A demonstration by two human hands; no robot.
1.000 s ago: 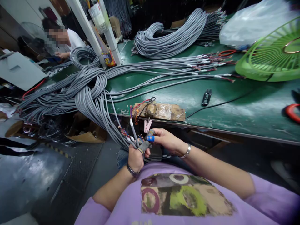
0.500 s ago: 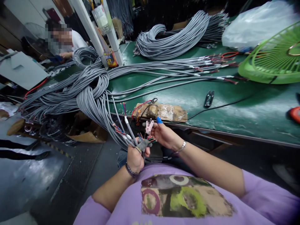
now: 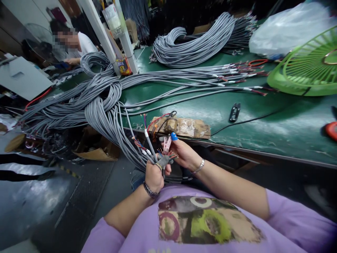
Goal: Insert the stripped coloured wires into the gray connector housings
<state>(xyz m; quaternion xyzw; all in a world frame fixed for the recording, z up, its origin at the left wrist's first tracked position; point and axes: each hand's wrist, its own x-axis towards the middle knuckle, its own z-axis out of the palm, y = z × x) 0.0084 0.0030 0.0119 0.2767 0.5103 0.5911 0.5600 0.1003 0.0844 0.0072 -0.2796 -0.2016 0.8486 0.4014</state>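
workshop: bundled grey cables (image 3: 102, 121), long green workbench (image 3: 276, 135)

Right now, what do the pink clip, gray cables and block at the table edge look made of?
Pink clip: probably plastic, fairly matte; pale, even color.
Gray cables: likely plastic or rubber jackets, satin; soft highlights along smooth bends.
Block: looks like wood, rough and worn; brown, uneven, with whitish patches.

The left grip (image 3: 154, 176) holds grey cables (image 3: 149, 143), the right grip (image 3: 186, 154) at a pink clip (image 3: 166, 144).
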